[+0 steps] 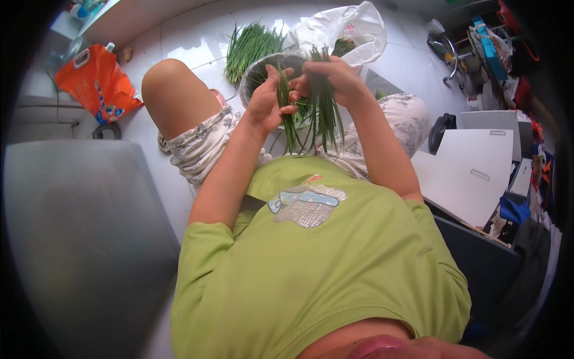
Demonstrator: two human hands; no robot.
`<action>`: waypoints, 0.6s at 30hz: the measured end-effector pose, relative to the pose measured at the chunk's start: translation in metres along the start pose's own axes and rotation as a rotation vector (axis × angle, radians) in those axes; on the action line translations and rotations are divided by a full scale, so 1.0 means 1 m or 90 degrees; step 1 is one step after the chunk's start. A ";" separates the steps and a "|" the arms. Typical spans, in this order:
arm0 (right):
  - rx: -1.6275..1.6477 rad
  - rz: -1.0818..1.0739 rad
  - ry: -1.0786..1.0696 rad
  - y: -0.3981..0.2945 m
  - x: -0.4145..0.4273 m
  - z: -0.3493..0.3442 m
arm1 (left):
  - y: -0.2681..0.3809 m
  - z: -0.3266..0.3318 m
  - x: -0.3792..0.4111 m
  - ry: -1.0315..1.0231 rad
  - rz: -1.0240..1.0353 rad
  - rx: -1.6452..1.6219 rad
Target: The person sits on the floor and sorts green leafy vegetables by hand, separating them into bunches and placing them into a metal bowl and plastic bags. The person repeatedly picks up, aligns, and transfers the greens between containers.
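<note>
My left hand (269, 98) holds a thin bunch of long green chive-like stalks (290, 130), its fingers partly spread around them. A thicker bunch of the same stalks (323, 98) is gripped in my right hand (343, 80), with the upper ends sticking up past the fingers and the leaves hanging down. Both hands are close together over a round grey basin (245, 87), which has more green pieces inside. Behind it on the tiles lies a large pile of green stalks (253, 49). An open white plastic bag (334, 27) beside the pile holds darker stalks (344, 46).
An orange bag with a handle (96, 83) stands at the left, above a grey translucent panel (85, 215). To the right are white drawer-like boards (471, 166), a blue cloth (514, 210) and a chrome-legged wheeled base (448, 58). My bent knees flank the basin.
</note>
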State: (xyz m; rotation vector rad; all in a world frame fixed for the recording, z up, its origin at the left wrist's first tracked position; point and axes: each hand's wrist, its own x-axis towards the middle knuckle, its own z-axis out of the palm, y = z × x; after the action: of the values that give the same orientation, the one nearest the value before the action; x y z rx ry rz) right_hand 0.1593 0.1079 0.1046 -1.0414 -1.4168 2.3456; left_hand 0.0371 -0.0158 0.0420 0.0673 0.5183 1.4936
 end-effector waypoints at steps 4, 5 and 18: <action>-0.052 -0.018 -0.011 0.006 0.014 0.002 | 0.002 0.007 0.001 -0.094 -0.026 0.098; -0.069 -0.029 0.001 0.007 0.015 0.001 | 0.002 0.015 0.000 -0.075 -0.035 0.111; -0.007 -0.059 0.073 -0.005 0.008 -0.006 | 0.014 0.022 0.015 0.136 -0.011 0.239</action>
State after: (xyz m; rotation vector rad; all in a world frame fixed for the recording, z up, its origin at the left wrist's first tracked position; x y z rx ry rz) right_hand 0.1571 0.1188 0.1033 -1.0701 -1.4053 2.1805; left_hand 0.0317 0.0056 0.0623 0.1975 0.9662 1.3775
